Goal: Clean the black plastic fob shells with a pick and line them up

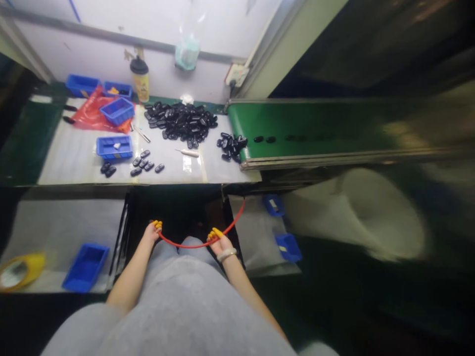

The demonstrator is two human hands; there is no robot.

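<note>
A thin red hose [187, 246] sags in a curve between my two hands, above my lap. My left hand [153, 231], with yellow covers on its fingertips, is closed on the hose's left end; whatever is inside that grip is hidden. Farther along, my right hand [221, 243] has its yellow-tipped fingers closed around the hose and wears a pale bracelet [226, 254] at the wrist. Past my right hand the hose climbs to the underside of the table edge. Both hands are below the worktable [74, 168].
A heap of glossy black oval pieces [181, 121] lies on the table, with smaller groups nearby. Blue trays [114, 147], a penlike tool [189, 153] and a lidded cup [140, 81] stand there too. A green conveyor [315, 118] extends right. Side shelves hold a blue tray [86, 267] and yellow tape [31, 267].
</note>
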